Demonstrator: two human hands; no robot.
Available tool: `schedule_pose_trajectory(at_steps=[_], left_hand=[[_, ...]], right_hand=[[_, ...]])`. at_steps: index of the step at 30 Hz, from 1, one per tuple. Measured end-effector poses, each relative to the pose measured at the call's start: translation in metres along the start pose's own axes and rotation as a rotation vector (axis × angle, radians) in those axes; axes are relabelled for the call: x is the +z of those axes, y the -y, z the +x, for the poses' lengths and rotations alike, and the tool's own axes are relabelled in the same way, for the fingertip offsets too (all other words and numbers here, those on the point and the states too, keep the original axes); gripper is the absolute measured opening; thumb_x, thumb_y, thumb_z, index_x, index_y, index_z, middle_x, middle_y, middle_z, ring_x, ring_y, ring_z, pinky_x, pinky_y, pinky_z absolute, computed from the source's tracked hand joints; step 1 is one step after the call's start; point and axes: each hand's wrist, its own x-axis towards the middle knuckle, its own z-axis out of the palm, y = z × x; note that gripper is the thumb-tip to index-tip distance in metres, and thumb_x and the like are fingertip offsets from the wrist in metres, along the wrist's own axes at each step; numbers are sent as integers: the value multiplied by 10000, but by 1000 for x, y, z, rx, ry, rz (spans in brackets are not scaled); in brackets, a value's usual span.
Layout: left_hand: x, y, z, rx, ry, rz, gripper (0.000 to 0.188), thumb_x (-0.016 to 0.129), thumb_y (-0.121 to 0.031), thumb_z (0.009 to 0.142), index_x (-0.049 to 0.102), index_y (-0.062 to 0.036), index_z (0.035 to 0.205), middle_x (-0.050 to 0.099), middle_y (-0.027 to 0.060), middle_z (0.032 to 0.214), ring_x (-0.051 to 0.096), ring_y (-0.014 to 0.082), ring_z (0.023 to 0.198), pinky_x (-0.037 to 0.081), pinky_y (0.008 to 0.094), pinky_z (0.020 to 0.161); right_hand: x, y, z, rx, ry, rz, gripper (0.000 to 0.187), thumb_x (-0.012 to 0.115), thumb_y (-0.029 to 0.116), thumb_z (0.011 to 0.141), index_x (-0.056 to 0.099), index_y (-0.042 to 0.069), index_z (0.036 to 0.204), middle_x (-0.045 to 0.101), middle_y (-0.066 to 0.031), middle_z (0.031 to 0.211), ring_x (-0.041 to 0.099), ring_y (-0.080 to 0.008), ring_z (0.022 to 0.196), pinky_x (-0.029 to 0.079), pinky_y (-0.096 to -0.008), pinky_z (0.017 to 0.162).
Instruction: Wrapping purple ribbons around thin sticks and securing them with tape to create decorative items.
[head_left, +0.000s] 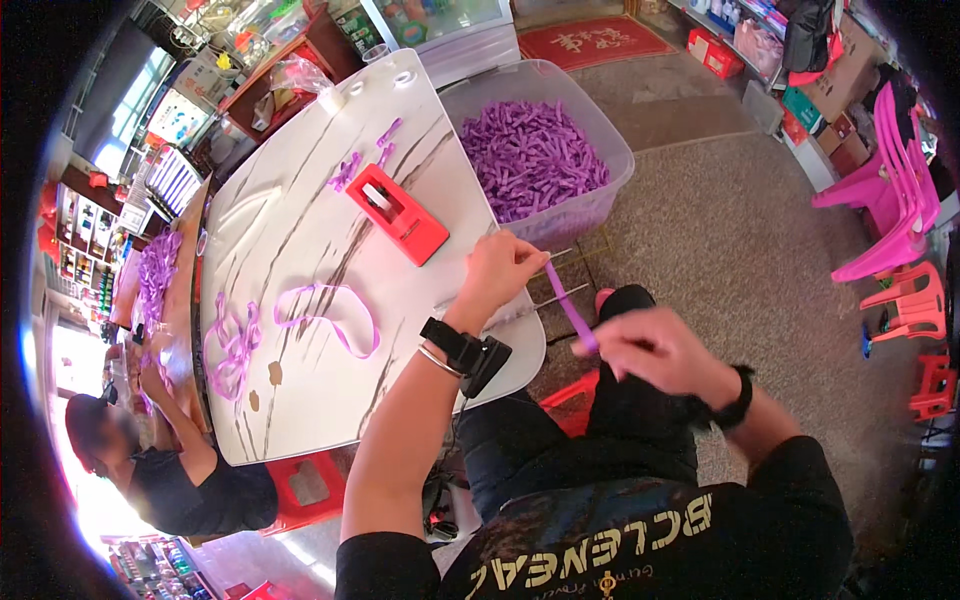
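A purple ribbon (565,298) stretches between my two hands, beyond the table's right edge. My left hand (495,270) pinches its upper end between thumb and fingertips. At the lower end my right hand (655,350), somewhat blurred, grips the ribbon with thumb and finger. On the white marbled table (300,240) a red tape dispenser (400,218) stands left of my left hand. A purple ribbon loop (374,325) lies closer to me, with a tangle of ribbon (236,350) farther left. Short purple ribbon pieces (348,170) rest behind the dispenser.
A clear plastic bin (622,160) full of folded purple ribbon pieces stands against the table's right side. Pink chairs (885,195) and small red stools stand at the right. Another person (190,480) sits at the left on a red stool (312,490), near more purple ribbon.
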Motion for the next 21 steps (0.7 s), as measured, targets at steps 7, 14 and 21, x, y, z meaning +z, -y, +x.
schedule_pose_trajectory(at_steps=[7,14,21], left_hand=[[3,3,1,-69,-107,-158,238,549,-227,763,596,6,774,585,156,724,577,261,702,430,346,611],[-1,-5,2,-143,-119,-249,224,527,-188,787,563,33,776,562,149,685,550,236,641,418,332,593],[0,-1,0,-48,-110,-274,204,587,-181,763,584,22,785,529,112,638,523,177,606,407,295,564]], right_hand=[[-38,-27,116,-106,-100,27,193,512,150,854,626,29,952,509,59,682,410,-22,605,330,-185,523],[-46,-83,154,86,-126,166,229,528,222,850,638,48,950,547,61,723,421,-9,608,317,-169,528],[-43,-123,159,249,-102,148,252,534,236,833,637,32,939,601,16,801,491,-56,713,386,-207,633]])
